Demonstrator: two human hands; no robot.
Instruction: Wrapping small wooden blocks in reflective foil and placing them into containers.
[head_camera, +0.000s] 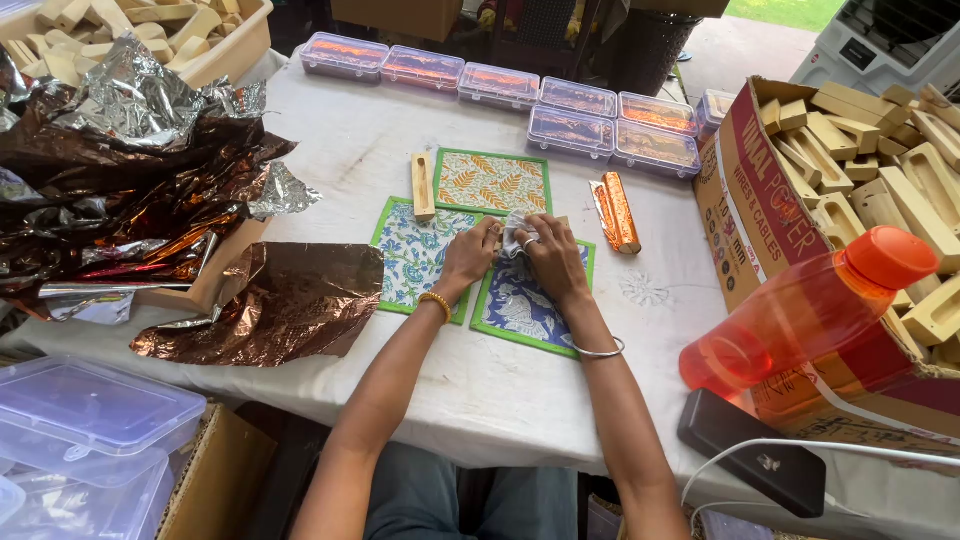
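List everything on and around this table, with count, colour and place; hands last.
silver foil piece: one, silver, pinched between both hands at table centre
printed mats: three, green-edged, orange-leaf one at back, two blue-patterned ones under the hands
wooden block: one, pale, left of the back mat
foil-wrapped block: one, copper, right of the mats
clear boxes: about eight, filled, along the far edge
crumpled foil: heap, brown and silver, left side
cardboard box: one, full of wooden blocks, right
bottle: one, orange, near right
phone: one, black, near right
left hand: gold bangle
right hand: silver bangle
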